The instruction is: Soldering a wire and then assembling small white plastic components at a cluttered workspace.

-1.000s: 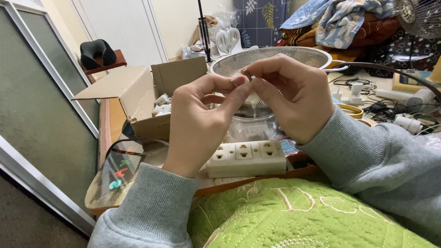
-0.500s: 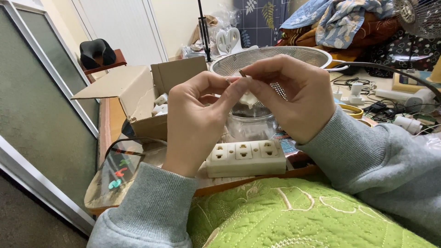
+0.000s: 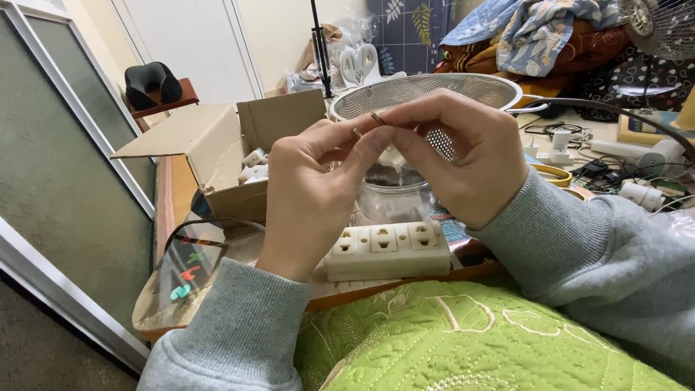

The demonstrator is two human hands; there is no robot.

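At frame centre, the left hand (image 3: 315,192) and right hand (image 3: 463,159) pinch a small brass-coloured metal pin (image 3: 368,123) between closed fingers, above the cream power strip (image 3: 387,250) and just before the steel colander's (image 3: 423,94) rim.

A lived-in room of a home, used as a makeshift work corner: a green quilted blanket (image 3: 463,340) covers the lap, crumpled bedclothes (image 3: 536,36) pile up at the back, and a low wooden table (image 3: 170,210) is crowded with an open cardboard box (image 3: 210,145), a metal colander (image 3: 427,94), a white power strip (image 3: 387,250), chargers and cables (image 3: 579,156), beside a frosted glass door (image 3: 65,166)
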